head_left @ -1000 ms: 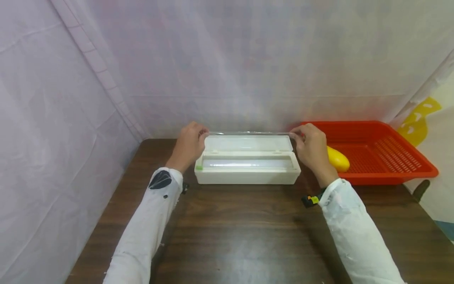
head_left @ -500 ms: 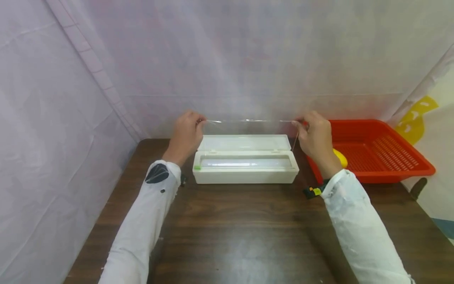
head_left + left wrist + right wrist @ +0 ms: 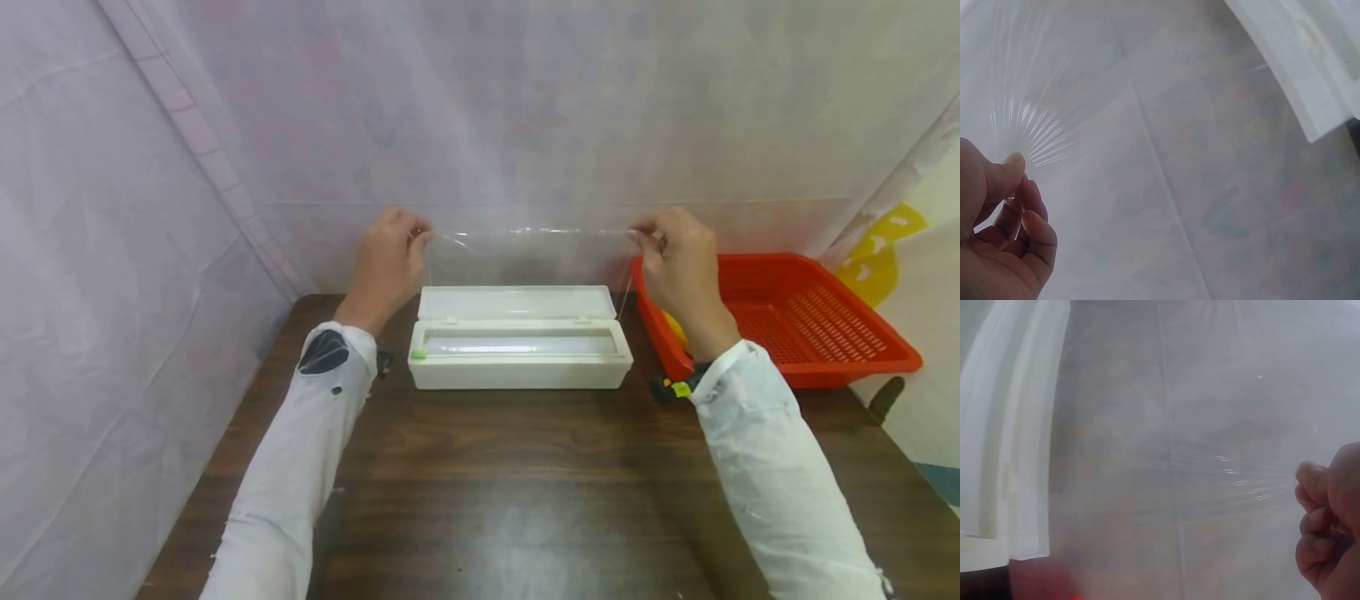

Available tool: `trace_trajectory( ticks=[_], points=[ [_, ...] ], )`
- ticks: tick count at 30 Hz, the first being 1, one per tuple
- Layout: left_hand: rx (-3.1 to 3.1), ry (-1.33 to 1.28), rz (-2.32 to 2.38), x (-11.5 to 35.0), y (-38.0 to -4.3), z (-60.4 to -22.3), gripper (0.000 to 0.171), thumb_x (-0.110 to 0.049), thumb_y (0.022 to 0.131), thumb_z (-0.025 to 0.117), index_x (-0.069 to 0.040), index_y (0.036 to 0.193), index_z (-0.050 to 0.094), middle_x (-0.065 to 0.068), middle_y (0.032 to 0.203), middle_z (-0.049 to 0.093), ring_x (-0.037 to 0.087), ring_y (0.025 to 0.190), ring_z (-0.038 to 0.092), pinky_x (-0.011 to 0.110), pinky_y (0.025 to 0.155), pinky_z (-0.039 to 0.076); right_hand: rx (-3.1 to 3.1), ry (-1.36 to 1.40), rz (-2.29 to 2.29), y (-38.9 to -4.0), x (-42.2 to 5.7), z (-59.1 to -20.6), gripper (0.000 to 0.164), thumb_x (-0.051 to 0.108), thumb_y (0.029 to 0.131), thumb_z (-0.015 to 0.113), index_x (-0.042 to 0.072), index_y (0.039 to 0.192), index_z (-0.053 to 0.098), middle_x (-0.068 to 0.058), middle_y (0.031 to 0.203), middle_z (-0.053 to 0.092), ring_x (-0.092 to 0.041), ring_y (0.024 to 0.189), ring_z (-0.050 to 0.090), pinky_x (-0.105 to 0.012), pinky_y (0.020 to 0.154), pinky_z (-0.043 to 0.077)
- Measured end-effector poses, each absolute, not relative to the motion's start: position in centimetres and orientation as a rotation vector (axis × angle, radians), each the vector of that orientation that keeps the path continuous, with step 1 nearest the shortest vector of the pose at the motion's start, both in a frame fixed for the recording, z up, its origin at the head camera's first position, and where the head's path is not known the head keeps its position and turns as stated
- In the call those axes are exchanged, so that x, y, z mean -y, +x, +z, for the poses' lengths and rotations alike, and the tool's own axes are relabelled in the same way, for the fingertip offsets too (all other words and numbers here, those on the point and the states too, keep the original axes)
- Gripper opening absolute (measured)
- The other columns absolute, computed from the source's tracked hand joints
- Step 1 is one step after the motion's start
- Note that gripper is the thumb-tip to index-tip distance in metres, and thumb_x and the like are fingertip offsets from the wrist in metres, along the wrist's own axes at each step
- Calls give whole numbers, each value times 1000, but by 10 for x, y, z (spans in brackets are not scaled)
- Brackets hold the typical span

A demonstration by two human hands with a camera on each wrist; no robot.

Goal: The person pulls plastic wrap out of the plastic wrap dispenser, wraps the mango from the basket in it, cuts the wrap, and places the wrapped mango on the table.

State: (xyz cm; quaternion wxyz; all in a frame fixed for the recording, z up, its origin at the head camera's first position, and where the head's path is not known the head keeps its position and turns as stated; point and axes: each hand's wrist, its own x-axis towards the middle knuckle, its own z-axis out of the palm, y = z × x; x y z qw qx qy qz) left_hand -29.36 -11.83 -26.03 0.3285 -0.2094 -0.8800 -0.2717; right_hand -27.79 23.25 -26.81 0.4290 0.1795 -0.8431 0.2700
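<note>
Clear plastic wrap point(image 3: 528, 231) stretches taut between both hands, running up from a white dispenser box point(image 3: 521, 375) on the table. My left hand point(image 3: 388, 262) pinches one corner of the wrap between thumb and forefinger; creases fan out from that pinch in the left wrist view. The opposite corner is pinched by my right hand point(image 3: 681, 271), with similar fine creases in the right wrist view. Both hands are raised above and behind the box. Its lid point(image 3: 517, 302) stands open at the back, and the roll point(image 3: 521, 344) shows inside. A green piece point(image 3: 418, 355) sits at the box's left end.
A red plastic basket point(image 3: 780, 367) stands at the right, with a yellow object point(image 3: 675, 327) in it partly hidden by my right arm. The brown wooden table point(image 3: 480, 483) ends at a white curtain point(image 3: 480, 108) behind. Yellow cut-out material point(image 3: 885, 250) hangs at the far right.
Both hands have risen and moved slightly apart, drawing more wrap up out of the box. The box has stayed in place, and the right arm now covers more of the yellow object.
</note>
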Motion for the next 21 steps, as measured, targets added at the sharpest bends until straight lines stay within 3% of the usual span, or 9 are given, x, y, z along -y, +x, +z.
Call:
trace_trajectory(
  ticks=[14,21],
  points=[
    [2175,-539,-720,117,-281,-238,16,-7,95,63,6,98,70,23,93,65,31,83,60,46,74,55,2093,366,684,-264,-231,-243,26,19,96,62,-4,99,75,-22,93,71,-31,75,56,-51,69,56],
    [2060,-576,-704,117,-272,-226,14,-5,92,65,8,92,71,24,87,66,31,75,59,46,67,54,2007,382,667,-259,-231,-232,24,17,96,63,-4,97,75,-22,91,71,-31,73,58,-46,66,54]
  ],
)
